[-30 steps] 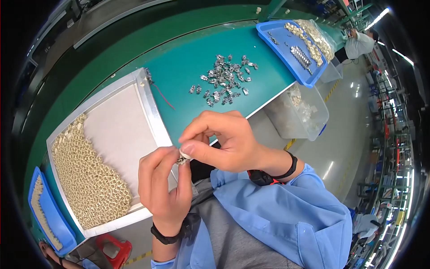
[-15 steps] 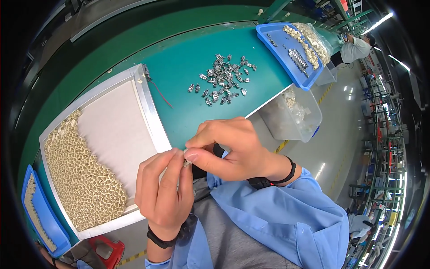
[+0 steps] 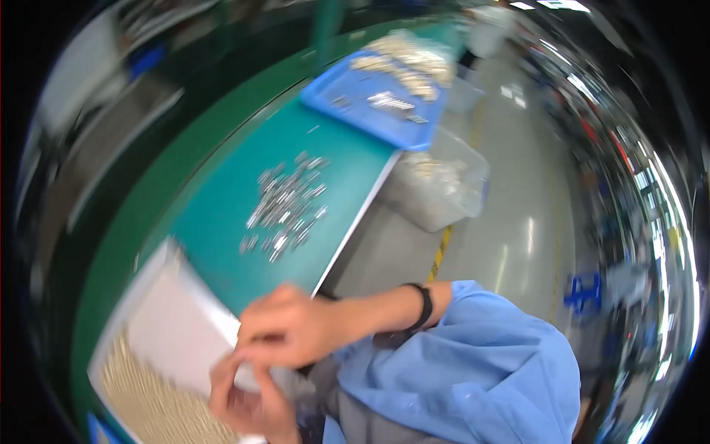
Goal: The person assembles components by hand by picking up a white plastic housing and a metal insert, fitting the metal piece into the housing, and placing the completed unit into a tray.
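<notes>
Blurred right hand [image 3: 296, 325] and left hand [image 3: 248, 396] meet above white tray [image 3: 174, 325].

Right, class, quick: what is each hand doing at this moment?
Left hand: fingers curled up toward the right hand; any part held is blurred, cannot be told.
Right hand: fingers pinched down at the left fingertips; contents cannot be told.

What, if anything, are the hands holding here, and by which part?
Cannot be told: the right hand and left hand meet fingertip to fingertip, but blur hides anything between them.
</notes>
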`<state>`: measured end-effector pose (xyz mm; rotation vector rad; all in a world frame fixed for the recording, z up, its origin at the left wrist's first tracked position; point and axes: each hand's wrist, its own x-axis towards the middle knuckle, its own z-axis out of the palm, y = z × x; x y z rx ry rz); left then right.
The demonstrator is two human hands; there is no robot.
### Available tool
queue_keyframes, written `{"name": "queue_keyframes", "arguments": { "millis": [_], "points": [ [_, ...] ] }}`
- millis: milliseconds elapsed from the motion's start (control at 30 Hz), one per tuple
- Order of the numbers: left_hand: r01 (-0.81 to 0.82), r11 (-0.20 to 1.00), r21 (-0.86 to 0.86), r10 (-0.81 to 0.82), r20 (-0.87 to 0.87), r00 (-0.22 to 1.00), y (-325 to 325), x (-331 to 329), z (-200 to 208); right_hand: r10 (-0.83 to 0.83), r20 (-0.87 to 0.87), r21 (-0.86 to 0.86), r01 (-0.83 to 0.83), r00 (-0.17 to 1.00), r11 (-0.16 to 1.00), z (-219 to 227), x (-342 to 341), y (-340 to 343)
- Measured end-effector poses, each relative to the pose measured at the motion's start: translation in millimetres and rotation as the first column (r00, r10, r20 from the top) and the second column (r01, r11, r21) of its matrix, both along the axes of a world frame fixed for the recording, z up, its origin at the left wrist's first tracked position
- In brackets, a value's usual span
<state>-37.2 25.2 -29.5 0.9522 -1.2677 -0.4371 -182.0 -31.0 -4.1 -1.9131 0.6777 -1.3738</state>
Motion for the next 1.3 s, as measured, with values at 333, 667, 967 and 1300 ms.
{"name": "queue_keyframes", "arguments": {
  "millis": [333,667,967,1300],
  "points": [
    [-0.075,0.992,0.096,0.075,0.005,0.997,-16,-1,-12,-0.108,-0.075,-0.184,0.093,0.991,0.979,0,-2,-3],
    [-0.056,0.990,0.128,0.058,-0.009,0.998,-39,8,3,-0.063,-0.147,-0.076,0.052,0.987,0.996,16,-31,-101],
    [-0.066,0.994,0.091,0.028,0.371,0.928,-41,53,-4,-0.644,-0.648,-0.193,0.730,0.407,0.656,-12,-195,-356],
    [-0.090,0.985,0.149,0.048,0.266,0.963,-47,49,-9,-0.628,-0.702,-0.116,0.815,0.337,0.567,-62,-231,-426]
  ]
}}
